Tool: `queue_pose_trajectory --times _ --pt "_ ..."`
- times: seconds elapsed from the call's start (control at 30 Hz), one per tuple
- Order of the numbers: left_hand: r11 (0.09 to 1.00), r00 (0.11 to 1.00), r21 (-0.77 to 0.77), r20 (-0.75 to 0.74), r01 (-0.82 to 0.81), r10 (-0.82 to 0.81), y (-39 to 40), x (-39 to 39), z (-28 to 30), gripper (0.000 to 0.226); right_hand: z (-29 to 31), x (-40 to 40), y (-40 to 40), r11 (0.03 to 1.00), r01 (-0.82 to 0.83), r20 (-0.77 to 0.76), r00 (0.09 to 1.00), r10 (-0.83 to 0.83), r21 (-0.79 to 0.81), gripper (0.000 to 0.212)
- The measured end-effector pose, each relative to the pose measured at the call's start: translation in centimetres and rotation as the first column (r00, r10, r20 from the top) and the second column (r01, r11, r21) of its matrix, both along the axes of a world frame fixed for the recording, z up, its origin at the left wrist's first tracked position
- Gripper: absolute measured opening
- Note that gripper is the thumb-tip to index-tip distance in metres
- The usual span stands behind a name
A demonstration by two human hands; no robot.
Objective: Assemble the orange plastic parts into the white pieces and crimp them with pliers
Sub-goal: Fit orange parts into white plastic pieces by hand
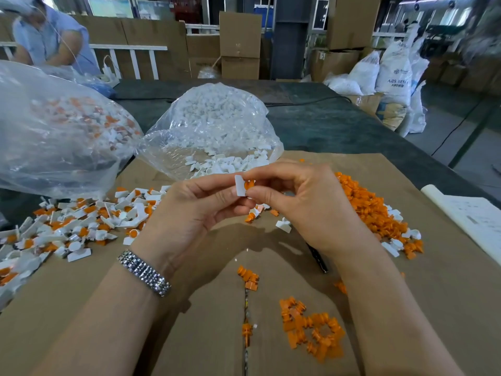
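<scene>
My left hand (189,210) pinches a small white piece (239,185) between thumb and fingers above the cardboard. My right hand (301,202) holds an orange plastic part (249,184) pressed against that white piece. Both hands meet at the centre of the view. A dark pliers handle (317,258) lies on the cardboard, partly hidden under my right wrist. Loose orange parts (368,207) are heaped to the right and a smaller cluster of orange parts (311,329) lies near me. Assembled white-and-orange pieces (78,221) are piled at the left.
An open clear bag of white pieces (214,131) stands behind my hands. A bigger clear bag of assembled pieces (59,126) fills the left. Brown cardboard (95,289) covers the table. A paper sheet (471,215) lies at the right edge. Another person (51,36) works at far left.
</scene>
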State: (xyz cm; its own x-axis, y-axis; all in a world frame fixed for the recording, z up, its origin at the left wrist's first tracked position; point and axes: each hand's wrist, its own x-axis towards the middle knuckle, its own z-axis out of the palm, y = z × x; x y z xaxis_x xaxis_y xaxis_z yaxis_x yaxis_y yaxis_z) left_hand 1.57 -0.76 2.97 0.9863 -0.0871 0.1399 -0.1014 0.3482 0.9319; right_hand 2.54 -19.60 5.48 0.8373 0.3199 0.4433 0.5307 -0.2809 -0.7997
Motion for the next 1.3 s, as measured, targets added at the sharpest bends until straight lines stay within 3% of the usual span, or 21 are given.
queue_pose_trajectory --times 0.27,0.5,0.63,0.8,0.93,1.13,1.3 --pt "0.999 0.998 0.007 0.024 -0.052 0.052 -0.11 0.15 -0.14 0.032 -0.17 0.06 0.11 0.999 0.013 -0.014 1.0 -0.013 0.03 0.022" --pt "0.997 1.0 -0.079 0.006 0.027 -0.026 0.09 0.21 0.11 0.027 0.07 0.02 0.07 1.0 0.024 -0.029 0.999 -0.024 0.01 0.034" --pt "0.993 0.998 -0.097 -0.013 0.067 -0.069 0.12 0.1 0.24 0.018 0.05 -0.11 0.28 0.994 0.078 0.059 0.996 -0.073 -0.08 0.024" --pt "0.997 0.997 -0.071 -0.074 0.028 -0.033 0.15 0.06 0.44 0.044 -0.11 0.04 0.6 0.97 0.172 0.183 0.973 -0.14 -0.174 0.02" --pt "0.996 0.996 0.05 -0.041 -0.08 0.082 0.02 0.05 0.24 0.042 -0.26 -0.01 0.99 0.957 0.191 0.233 0.962 -0.14 -0.217 0.02" --pt "0.994 0.994 0.061 -0.039 -0.096 0.098 0.22 0.12 0.27 0.024 -0.27 -0.17 0.87 0.987 0.114 0.121 0.987 -0.101 -0.109 0.032" --pt "0.992 0.993 0.088 -0.065 -0.096 0.101 0.29 0.01 0.4 0.028 -0.38 0.01 0.85 0.99 0.101 0.123 0.988 -0.089 -0.095 0.022"
